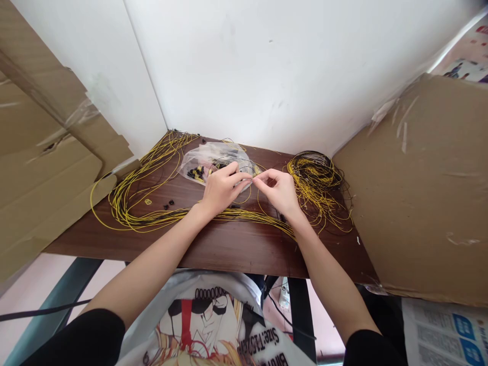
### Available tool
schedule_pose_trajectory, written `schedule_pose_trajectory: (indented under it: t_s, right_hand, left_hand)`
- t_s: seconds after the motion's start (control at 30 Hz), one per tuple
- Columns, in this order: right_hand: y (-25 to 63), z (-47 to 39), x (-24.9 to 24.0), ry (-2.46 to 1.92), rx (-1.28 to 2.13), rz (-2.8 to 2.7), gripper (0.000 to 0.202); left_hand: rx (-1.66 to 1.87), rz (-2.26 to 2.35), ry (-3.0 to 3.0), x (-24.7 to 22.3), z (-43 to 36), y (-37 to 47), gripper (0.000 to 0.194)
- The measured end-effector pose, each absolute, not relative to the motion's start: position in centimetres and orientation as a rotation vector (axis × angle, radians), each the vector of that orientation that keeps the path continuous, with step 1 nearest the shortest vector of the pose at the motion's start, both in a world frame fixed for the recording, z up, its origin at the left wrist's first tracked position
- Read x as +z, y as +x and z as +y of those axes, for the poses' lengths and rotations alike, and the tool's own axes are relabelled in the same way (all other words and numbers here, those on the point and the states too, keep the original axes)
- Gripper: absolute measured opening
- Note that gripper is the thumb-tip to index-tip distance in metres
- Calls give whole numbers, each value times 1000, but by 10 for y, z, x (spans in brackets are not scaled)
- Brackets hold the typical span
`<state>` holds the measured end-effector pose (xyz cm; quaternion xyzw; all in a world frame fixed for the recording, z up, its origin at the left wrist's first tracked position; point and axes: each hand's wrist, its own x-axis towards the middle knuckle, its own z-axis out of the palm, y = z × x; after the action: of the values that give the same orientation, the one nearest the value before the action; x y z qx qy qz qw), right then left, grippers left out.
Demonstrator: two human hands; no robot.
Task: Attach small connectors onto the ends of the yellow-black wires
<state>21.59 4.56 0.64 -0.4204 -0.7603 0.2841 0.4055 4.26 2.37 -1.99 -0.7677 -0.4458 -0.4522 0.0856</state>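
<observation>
My left hand (223, 188) and my right hand (277, 190) meet above the table, thumb and fingers of each pinched together, the fingertips almost touching. Between them they grip thin wire; its ends are too small to make out. Loops of thin black and yellow wire (258, 199) run out around the fingers. Just behind my left hand lies a clear plastic bag (190, 155) with small black and yellow parts (197, 173) in it. Beneath my wrists a long bundle of yellow and black wires (244, 215) stretches across the table.
A tangled coil of yellow and black wires (316, 175) lies at the right. Small black pieces (169, 204) and a small yellow piece (148, 202) sit on the brown table (229, 244). Cardboard stands at left (41, 152) and right (415, 193), with a white wall (244, 76) behind.
</observation>
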Motion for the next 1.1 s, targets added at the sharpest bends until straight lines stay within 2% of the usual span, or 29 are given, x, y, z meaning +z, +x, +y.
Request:
schedule_pose_trajectory:
  t_s: [0.23,0.53,0.77,0.9,1.1]
  right_hand:
    - [215,44,7,-1030,727,-1931,16]
    - [216,48,8,-948,1288,-1651,20]
    - [219,53,8,-864,1649,-1540,26]
    - [220,52,10,-793,1772,-1544,23]
    - [220,51,11,-771,1768,-1487,18]
  left_hand:
    - [-1372,-1378,-2305,-20,23,44,17]
    - [-1926,-1473,-2414,-11,24,46,7]
    - [-2201,-1514,-2457,-6,25,46,7]
    - [-2316,-1488,-2487,-5,26,46,9]
    - [-2368,-1481,-2512,-6,25,46,13]
